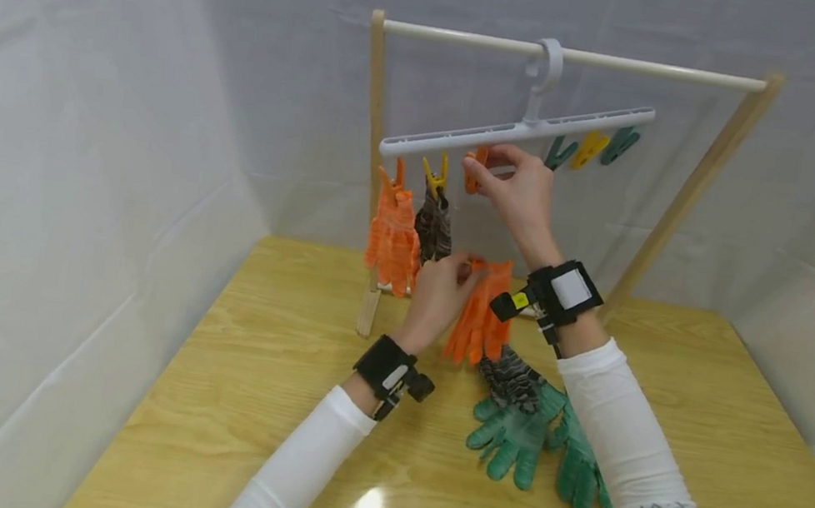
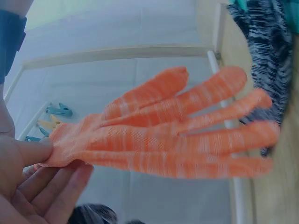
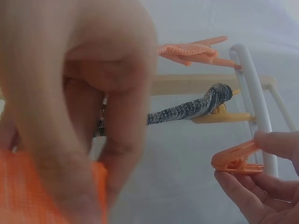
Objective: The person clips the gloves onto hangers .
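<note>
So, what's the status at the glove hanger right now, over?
Left hand pinches an orange glove by its cuff, below the hanger. Right hand pinches the third orange clip. Nothing between glove and clip.

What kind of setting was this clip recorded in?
Likely a staged tabletop recording booth, not a home: white sheeting walls enclose a wooden table bearing a small drying rack and a peg hanger with gloves.

No text can be read anywhere
</note>
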